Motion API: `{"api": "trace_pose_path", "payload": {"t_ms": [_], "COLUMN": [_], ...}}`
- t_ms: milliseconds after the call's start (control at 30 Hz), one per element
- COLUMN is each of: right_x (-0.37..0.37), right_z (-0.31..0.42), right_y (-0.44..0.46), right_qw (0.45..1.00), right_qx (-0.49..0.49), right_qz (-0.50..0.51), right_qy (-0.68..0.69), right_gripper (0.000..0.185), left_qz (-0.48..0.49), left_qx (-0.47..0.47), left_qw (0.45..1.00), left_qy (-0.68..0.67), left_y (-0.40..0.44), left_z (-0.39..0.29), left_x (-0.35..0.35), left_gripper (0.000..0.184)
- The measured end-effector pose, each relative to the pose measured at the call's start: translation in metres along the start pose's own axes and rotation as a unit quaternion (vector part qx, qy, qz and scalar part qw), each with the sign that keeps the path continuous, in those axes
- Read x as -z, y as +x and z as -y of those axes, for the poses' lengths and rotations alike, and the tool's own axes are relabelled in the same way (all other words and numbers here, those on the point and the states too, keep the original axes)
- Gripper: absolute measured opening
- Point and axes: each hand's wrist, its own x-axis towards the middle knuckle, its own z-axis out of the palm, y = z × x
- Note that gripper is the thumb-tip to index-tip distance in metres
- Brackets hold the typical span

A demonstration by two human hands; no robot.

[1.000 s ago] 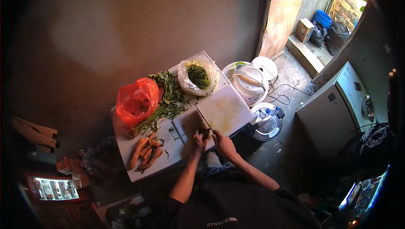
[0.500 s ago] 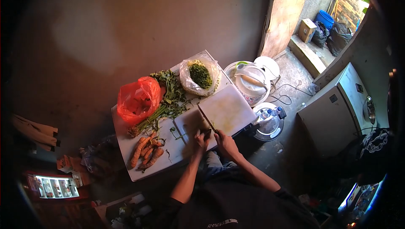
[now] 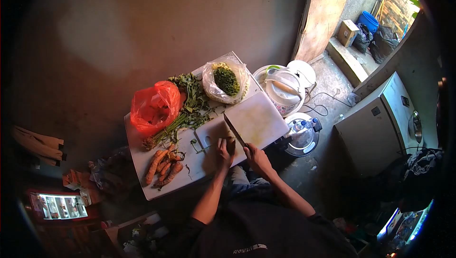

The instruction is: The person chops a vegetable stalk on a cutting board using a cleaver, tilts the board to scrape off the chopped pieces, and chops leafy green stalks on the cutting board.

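Now the right hand (image 3: 257, 158) is gripping the likely stiff knife (image 3: 233, 128) by its handle (image 3: 245, 145), the left hand (image 3: 225, 152) sitting apart, its hold unclear.

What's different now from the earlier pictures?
The right hand has shifted slightly rightward, away from the left hand, still holding the knife, whose blade shows broader. I see nothing newly grasped or let go. The carrots, red bag, clear bag and white board stayed put.
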Motion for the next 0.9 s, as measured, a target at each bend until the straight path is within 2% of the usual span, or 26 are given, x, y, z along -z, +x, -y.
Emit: {"api": "trace_pose_path", "payload": {"t_ms": [100,233,300,400,633,700,733,833,900], "right_x": [-0.001,-0.003,-0.008,-0.017,-0.018,-0.013,-0.01,-0.012,-0.016], "right_z": [-0.002,-0.004,-0.006,-0.009,-0.004,-0.004,-0.004,-0.007,-0.01], "right_y": [0.0,-0.002,-0.003,0.001,0.015,0.011,0.008,0.002,0.003], "right_qw": [1.0,1.0,1.0,0.999,0.999,0.999,0.999,0.999,0.999], "right_qx": [0.004,0.012,0.014,0.017,0.038,0.045,0.041,0.034,0.029], "right_qz": [-0.008,-0.016,-0.025,-0.033,-0.022,-0.017,-0.016,-0.021,-0.027], "right_qy": [0.004,-0.005,-0.002,-0.005,-0.014,-0.014,-0.009,-0.004,-0.003], "right_gripper": [0.036,0.035,0.035,0.035,0.036,0.037,0.036,0.036,0.036], "left_qz": [0.035,0.018,0.005,0.038,0.016,0.079,0.078,0.05,0.052], "left_qx": [0.027,0.022,-0.015,-0.012,0.009,0.046,0.048,0.012,-0.014], "left_qw": [0.999,1.0,0.999,0.996,0.999,0.995,0.995,0.998,0.995], "left_qy": [0.008,-0.008,0.041,0.081,0.044,0.047,0.047,0.038,0.087], "left_y": [0.0,-0.005,-0.007,-0.011,-0.011,-0.012,-0.013,-0.015,-0.014], "left_z": [0.006,0.013,0.016,0.023,0.023,0.021,0.019,0.024,0.033], "left_x": [-0.004,-0.011,-0.011,-0.012,-0.015,-0.009,-0.007,-0.009,-0.014], "left_gripper": [0.031,0.026,0.023,0.024,0.026,0.028,0.028,0.029,0.03]}}
